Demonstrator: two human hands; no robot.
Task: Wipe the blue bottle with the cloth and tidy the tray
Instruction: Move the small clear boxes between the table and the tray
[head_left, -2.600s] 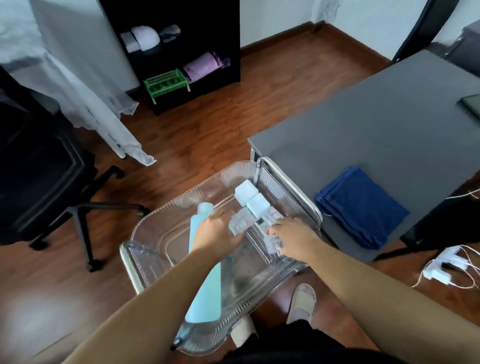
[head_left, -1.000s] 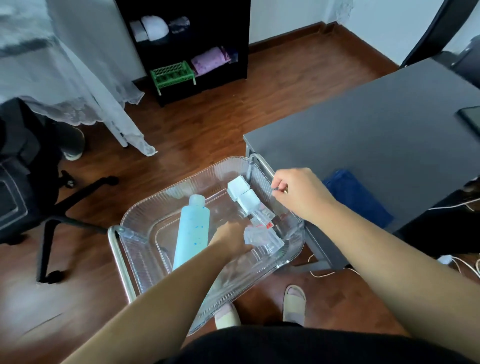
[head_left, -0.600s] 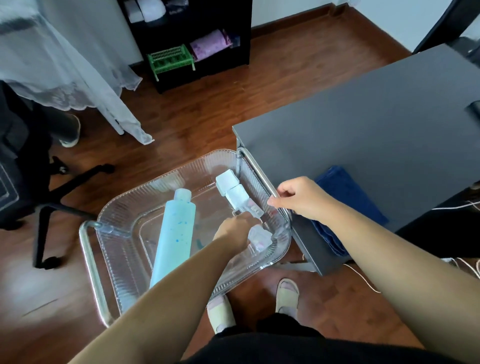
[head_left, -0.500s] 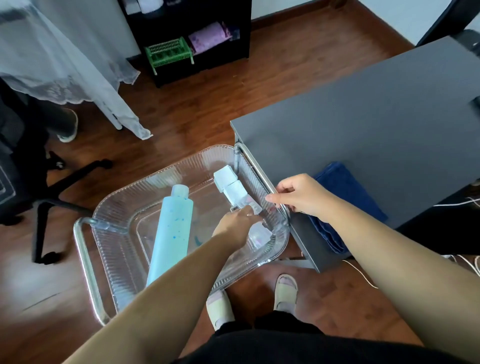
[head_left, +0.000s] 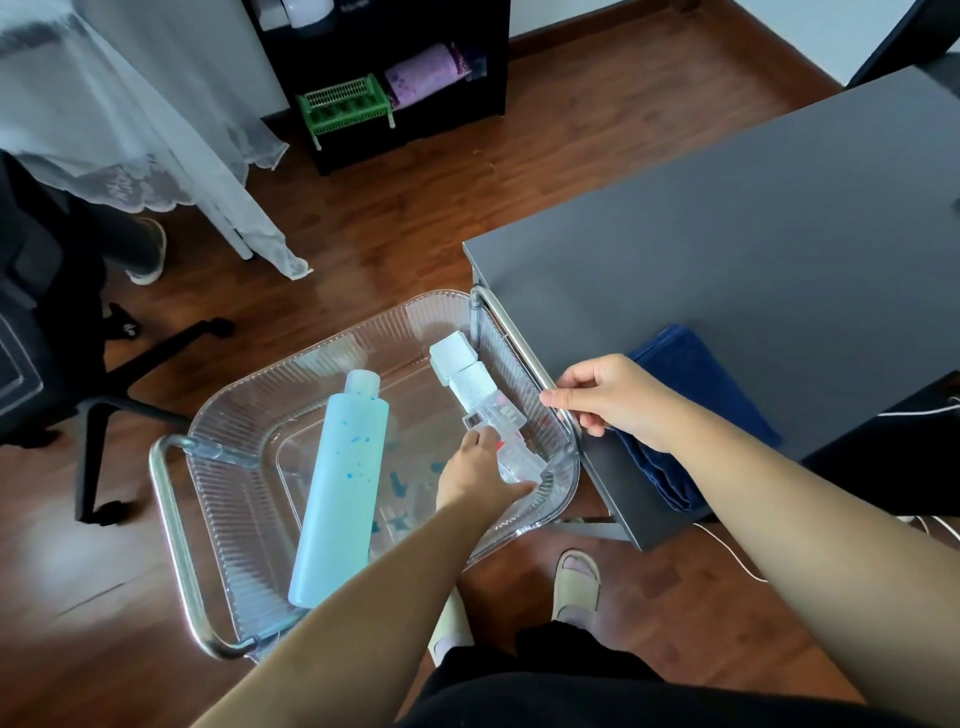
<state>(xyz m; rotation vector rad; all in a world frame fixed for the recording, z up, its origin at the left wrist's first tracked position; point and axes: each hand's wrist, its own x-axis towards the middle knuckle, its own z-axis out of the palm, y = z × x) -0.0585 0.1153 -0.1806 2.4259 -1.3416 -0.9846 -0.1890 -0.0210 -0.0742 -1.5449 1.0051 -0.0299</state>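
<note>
In the head view, a clear ribbed tray (head_left: 244, 431) is seen just left of the dark table (head_left: 727, 234), with wooden floor (head_left: 415, 218) behind it. The blue bottle (head_left: 343, 483) is laid on its side inside the tray's left half, its cap pointed toward the tray's far rim; darker blue specks are scattered over its body. A row of small white-capped bottles (head_left: 470, 384) is lined up along the tray's right wall. The left hand (head_left: 475, 475) is reached into the tray's near right corner, and its thumb and fingers are closed round a small clear bottle (head_left: 519, 460) at the near end of that row. The right hand (head_left: 618, 400) is set at the tray's right edge, its thumb and fingers curled round the metal handle (head_left: 511, 338) fitted there. A second handle (head_left: 171, 519) is fixed on the tray's left side. The cloth (head_left: 696, 374), dark blue and folded, is laid on the table just right of the tray, partly hidden behind the right hand. An office chair base (head_left: 119, 395) is seen on the floor left of the tray, and two slippers (head_left: 574, 582) below its near edge.
</note>
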